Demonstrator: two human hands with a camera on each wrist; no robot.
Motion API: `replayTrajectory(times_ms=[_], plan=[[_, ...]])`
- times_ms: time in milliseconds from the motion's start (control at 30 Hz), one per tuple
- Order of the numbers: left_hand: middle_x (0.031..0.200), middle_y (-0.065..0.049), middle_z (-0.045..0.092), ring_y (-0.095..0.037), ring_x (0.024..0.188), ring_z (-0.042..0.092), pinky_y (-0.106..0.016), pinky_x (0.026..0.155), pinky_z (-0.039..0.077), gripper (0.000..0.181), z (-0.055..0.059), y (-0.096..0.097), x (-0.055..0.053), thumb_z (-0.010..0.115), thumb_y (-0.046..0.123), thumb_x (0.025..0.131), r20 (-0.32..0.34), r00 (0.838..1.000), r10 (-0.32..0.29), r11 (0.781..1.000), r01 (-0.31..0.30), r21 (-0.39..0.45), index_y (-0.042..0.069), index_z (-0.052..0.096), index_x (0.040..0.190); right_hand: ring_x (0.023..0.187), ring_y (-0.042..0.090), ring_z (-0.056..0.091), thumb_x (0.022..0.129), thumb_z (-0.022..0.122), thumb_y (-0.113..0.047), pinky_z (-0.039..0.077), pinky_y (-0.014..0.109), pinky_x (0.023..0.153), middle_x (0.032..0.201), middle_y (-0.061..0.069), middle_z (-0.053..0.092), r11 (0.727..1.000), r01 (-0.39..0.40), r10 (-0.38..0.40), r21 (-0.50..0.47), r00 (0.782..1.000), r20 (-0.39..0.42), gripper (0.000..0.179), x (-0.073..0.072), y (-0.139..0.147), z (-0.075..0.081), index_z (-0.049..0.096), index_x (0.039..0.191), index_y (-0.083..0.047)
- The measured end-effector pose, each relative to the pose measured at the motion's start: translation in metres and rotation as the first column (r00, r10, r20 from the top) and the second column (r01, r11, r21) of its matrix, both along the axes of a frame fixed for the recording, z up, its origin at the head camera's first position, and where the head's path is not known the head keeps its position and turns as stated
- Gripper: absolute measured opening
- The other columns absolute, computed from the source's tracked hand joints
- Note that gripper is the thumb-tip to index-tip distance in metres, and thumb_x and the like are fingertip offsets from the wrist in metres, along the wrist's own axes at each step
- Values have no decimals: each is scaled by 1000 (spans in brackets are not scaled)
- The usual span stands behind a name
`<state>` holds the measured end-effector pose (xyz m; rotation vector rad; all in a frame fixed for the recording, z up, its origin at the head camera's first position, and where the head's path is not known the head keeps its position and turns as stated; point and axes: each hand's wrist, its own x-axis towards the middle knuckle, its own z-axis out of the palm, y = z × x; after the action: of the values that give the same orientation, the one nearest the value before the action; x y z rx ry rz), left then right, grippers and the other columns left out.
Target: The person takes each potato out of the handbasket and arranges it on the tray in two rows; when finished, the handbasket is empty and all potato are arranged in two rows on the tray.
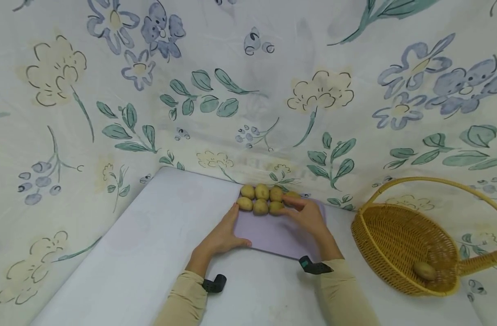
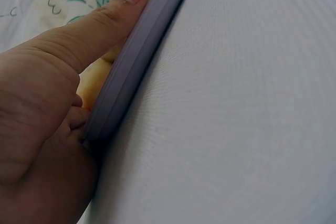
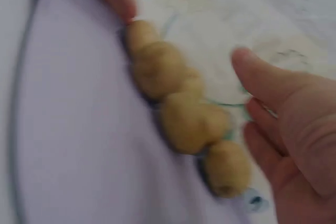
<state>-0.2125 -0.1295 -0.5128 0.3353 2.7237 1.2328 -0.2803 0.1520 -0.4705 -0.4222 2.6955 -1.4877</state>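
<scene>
Several small potatoes (image 1: 261,207) stand in two rows along the far side of a lilac board (image 1: 268,231). At the board's near left corner is my left hand (image 1: 223,233), its thumb stretched along the near edge and its fingers beside the left edge. The left wrist view shows that thumb (image 2: 89,32) straight against the board's rim (image 2: 131,66). My right hand (image 1: 307,217) is over the right part of the board, close to the rightmost potato (image 3: 227,169). Its thumb and fingers stand apart with nothing between them in the right wrist view.
To the right, a wicker basket (image 1: 388,235) with a tall handle has a single potato (image 1: 424,270) inside. The board lies on a white table (image 1: 150,253) near its far edge. Floral cloth (image 1: 232,90) hangs behind and at the sides.
</scene>
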Motion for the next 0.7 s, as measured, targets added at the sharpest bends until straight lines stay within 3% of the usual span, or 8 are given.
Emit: replayTrajectory(times_ms=[100,233,367,433,533,700], plan=[[172,-19,1,-34,160,6,-48,131,12,132,0,0,0,90,43,74,-8,1000,8,1000,-8,-4,0,2,163,131,35,61,91,78,-16,56,30,103,139,16,65,988,-119,127,-98,989,80,48,4,20,17,65,136,-3],[172,-19,2,-34,160,6,-49,131,12,133,-1,0,1,91,41,73,1,1000,16,1000,-16,9,0,1,163,125,22,67,92,75,-8,57,19,95,140,21,63,964,-206,228,-166,965,128,49,12,48,29,61,137,5],[172,-19,1,-34,160,5,-49,131,11,134,-2,-1,3,90,42,74,14,1000,1,1000,-1,4,1,0,163,115,0,67,90,75,-6,57,17,93,133,5,70,933,-284,319,-221,937,145,52,19,79,35,58,136,12],[172,-18,0,-33,160,6,-47,132,11,134,-2,-1,2,90,43,74,6,1000,1,1000,-1,-12,2,-1,163,115,-1,67,91,74,-4,57,17,94,129,-7,71,911,-336,376,-241,915,144,51,22,96,41,57,135,14],[172,-18,1,-33,160,6,-48,132,11,133,-1,0,1,89,44,74,-9,1000,9,1000,-9,-14,2,0,163,115,0,68,93,70,0,57,16,93,125,-17,71,879,-398,443,-261,886,139,43,28,125,49,61,134,10],[172,-17,0,-32,160,5,-47,132,10,133,-2,0,2,90,43,74,8,1000,11,1000,-11,-10,2,-1,163,117,2,68,97,60,7,56,16,94,127,-12,72,833,-455,514,-316,847,135,38,45,182,54,69,132,-5]])
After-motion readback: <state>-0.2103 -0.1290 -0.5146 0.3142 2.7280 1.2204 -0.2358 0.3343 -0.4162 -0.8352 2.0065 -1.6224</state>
